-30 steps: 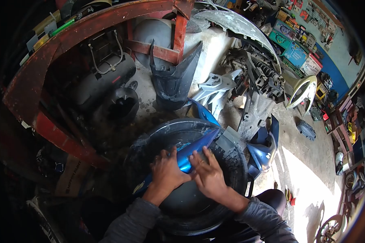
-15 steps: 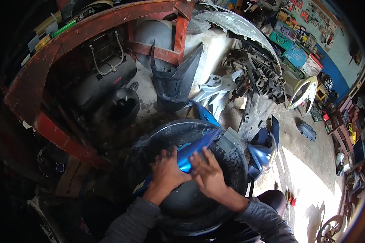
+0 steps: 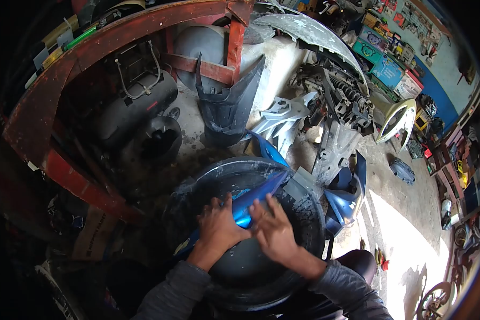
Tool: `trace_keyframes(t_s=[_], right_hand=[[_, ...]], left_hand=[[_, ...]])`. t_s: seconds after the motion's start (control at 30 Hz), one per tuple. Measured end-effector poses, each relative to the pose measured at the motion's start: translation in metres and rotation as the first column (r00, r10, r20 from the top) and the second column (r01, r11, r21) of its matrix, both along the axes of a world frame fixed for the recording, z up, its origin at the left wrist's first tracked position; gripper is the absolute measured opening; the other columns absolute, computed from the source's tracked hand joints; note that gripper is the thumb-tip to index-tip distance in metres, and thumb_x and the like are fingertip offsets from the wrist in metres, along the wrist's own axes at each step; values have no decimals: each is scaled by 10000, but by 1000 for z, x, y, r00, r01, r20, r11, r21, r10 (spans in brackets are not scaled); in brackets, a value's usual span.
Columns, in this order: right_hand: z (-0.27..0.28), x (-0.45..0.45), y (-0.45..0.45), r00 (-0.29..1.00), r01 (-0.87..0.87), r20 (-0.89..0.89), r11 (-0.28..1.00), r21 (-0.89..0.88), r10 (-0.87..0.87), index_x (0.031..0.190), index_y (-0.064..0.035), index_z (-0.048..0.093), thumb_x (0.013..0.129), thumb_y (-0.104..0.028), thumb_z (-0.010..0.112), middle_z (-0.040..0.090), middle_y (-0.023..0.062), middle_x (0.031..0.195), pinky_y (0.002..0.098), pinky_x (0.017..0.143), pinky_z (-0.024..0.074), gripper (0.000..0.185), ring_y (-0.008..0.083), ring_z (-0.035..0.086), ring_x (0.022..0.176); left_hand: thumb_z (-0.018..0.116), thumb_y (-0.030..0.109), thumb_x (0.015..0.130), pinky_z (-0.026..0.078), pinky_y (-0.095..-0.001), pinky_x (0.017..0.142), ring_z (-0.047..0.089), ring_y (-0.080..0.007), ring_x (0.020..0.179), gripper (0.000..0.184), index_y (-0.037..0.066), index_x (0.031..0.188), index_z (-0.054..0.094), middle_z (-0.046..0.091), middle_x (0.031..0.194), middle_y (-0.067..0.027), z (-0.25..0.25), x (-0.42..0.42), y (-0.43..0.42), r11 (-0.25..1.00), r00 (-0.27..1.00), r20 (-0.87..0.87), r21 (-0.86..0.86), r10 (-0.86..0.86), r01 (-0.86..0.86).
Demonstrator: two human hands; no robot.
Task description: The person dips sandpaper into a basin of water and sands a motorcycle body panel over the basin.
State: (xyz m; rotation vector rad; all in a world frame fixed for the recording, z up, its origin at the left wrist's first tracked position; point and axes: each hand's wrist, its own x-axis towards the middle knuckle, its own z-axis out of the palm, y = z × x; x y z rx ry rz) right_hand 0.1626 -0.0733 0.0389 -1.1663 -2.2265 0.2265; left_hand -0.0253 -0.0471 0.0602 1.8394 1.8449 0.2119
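A glossy blue panel (image 3: 258,194) lies slantwise over a round black tub (image 3: 314,234), its pointed end near the tub's far rim. My left hand (image 3: 217,228) is wrapped over the panel's middle, gripping it, with the fingertips over its far edge. My right hand (image 3: 274,230) is just right of it, at the panel's near edge, fingers bent and slightly apart; whether its fingertips touch the panel is hard to tell. Under both wrists, the tub holds greyish liquid. A grey flat piece (image 3: 303,184) rests at the tub's right rim.
Beyond the tub stand a black fender (image 3: 226,109), grey-white panels (image 3: 282,117) and a metal frame with a spring (image 3: 349,90). Another blue panel (image 3: 349,197) lies right of the tub. A red metal frame (image 3: 85,178) and a black tank (image 3: 138,104) are at left.
My right hand's fingers have shifted slightly along the panel's near edge. My left hand and the panel look the same.
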Motion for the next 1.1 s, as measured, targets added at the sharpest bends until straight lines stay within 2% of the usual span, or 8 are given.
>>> trace_keyframes(t_s=[0.33, 0.43, 0.57, 0.7, 0.8, 0.93, 1.03, 1.1], right_hand=[[-1, 0, 11, 983, 156, 93, 987, 50, -160, 1330, 29, 686, 875, -70, 684, 644, 230, 1414, 587, 1207, 370, 466, 530, 445, 1436], [11, -11, -13, 995, 28, 97, 999, 28, -31, 1324, 40, 684, 884, -68, 676, 646, 229, 1410, 560, 1196, 391, 453, 540, 451, 1423], [-1, 0, 14, 985, 139, 97, 988, 64, -145, 1322, 49, 683, 837, -73, 701, 651, 227, 1397, 585, 1190, 392, 500, 551, 466, 1402], [6, -6, -5, 993, 27, 110, 998, 56, -33, 1295, 58, 691, 838, -99, 706, 647, 235, 1392, 548, 1200, 396, 484, 540, 445, 1419], [1, 1, 18, 974, 162, 144, 982, 96, -174, 1307, 40, 697, 825, -111, 735, 662, 197, 1388, 544, 1198, 407, 507, 531, 452, 1423], [11, -10, -9, 995, 25, 94, 999, 31, -28, 1300, 33, 702, 893, -64, 659, 641, 202, 1428, 564, 1196, 390, 420, 540, 454, 1415], [3, -4, 16, 985, 152, 78, 988, 40, -155, 1312, 27, 698, 860, -76, 687, 645, 200, 1423, 577, 1193, 389, 463, 544, 456, 1411], [9, -7, 1, 983, 80, 162, 994, 70, -90, 1296, 59, 692, 838, -95, 701, 640, 240, 1400, 541, 1207, 387, 483, 532, 448, 1422]], left_hand=[[928, 520, 586, 444, -655, 1069, 525, -453, 1353, 1232, 60, 1597, 394, 519, 1464, -243, -1, 0, 1, 1000, 1000, -27, -7, 13, -14], [933, 520, 584, 444, -659, 1067, 520, -458, 1357, 1236, 57, 1596, 395, 519, 1463, -244, -5, 0, 0, 1000, 1000, -2, 13, 18, -18], [934, 521, 582, 442, -663, 1069, 512, -466, 1363, 1245, 54, 1599, 389, 516, 1465, -246, -2, 0, -1, 1000, 1000, -5, 13, 16, -16], [932, 517, 585, 444, -660, 1068, 510, -470, 1365, 1243, 53, 1601, 385, 514, 1468, -248, -1, 0, 1, 999, 1000, -4, 25, 28, -28], [927, 522, 592, 447, -654, 1065, 511, -469, 1364, 1239, 53, 1603, 385, 513, 1470, -248, 1, -2, -1, 1000, 1000, -23, 7, 7, -7], [920, 521, 609, 450, -644, 1067, 504, -467, 1373, 1226, 58, 1607, 380, 510, 1477, -247, 1, -1, 0, 1000, 1000, -9, 6, 11, -11], [915, 519, 618, 446, -638, 1072, 498, -467, 1378, 1219, 59, 1611, 378, 510, 1478, -247, 3, -1, 2, 1000, 1000, -22, -8, 8, -8], [912, 519, 615, 445, -638, 1074, 504, -470, 1371, 1216, 58, 1607, 383, 513, 1474, -249, 0, -1, 1, 1000, 1000, -18, 3, 15, -15]])
